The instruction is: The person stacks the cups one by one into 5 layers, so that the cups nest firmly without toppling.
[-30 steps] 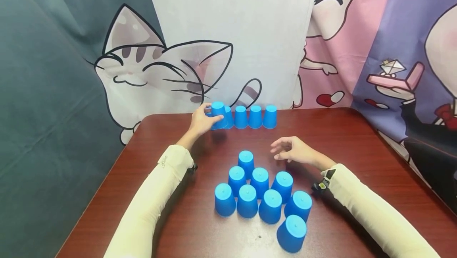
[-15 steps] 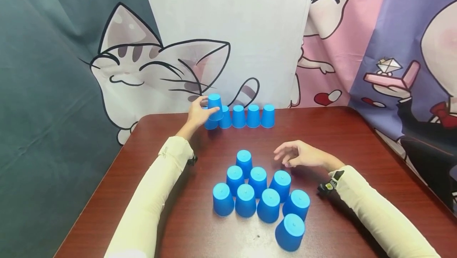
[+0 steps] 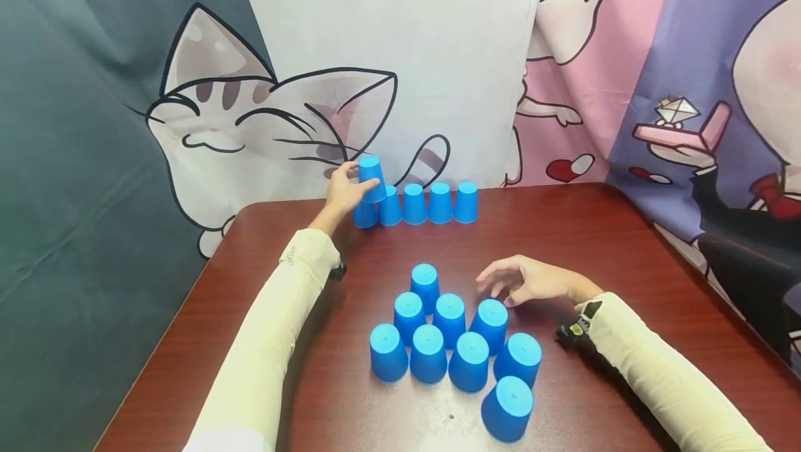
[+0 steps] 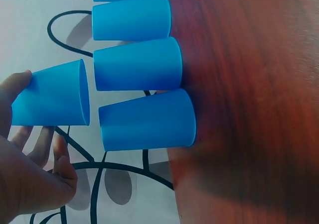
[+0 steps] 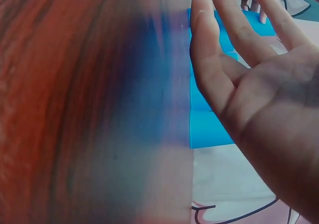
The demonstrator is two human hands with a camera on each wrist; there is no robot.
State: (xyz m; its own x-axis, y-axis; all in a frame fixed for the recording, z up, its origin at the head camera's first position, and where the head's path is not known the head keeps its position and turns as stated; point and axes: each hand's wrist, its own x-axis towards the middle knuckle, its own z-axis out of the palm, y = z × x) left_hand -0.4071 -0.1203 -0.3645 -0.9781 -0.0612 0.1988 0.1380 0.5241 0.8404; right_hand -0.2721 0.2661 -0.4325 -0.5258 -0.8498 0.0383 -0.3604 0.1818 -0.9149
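Backdrop: printed cloth (image 3: 388, 55) with a cartoon cat (image 3: 250, 125) fills the upper half of the head view. Below it, the dark red wooden surface (image 3: 626, 243).

Lower centre of the head view: cluster of nine inverted blue cups (image 3: 450, 334), bases up, most touching their neighbours; the one at lower right sits slightly apart from the pack.

Upper centre: back row of cups (image 3: 425, 203) at the far edge of the surface, standing side by side.

Left hand (image 3: 343, 191) holds the raised cup (image 3: 372, 178), base up, above the row's left end. Left wrist view: thumb on the base end, fingers (image 4: 42, 147) underneath along the wall; the cup's open rim is clear of the row, over the junction of the two end cups, slightly tilted.

Right hand (image 3: 522, 279) hovers just behind the cluster, fingers loosely spread and holding nothing; its fingertips are nearest the cluster's right rear cup (image 3: 490, 323), contact not discernible.

Judgement on the step in hand: the raised cup should be levelled and its rim centred across the two bases below, then lowered straight with a light grip so the row is not nudged.
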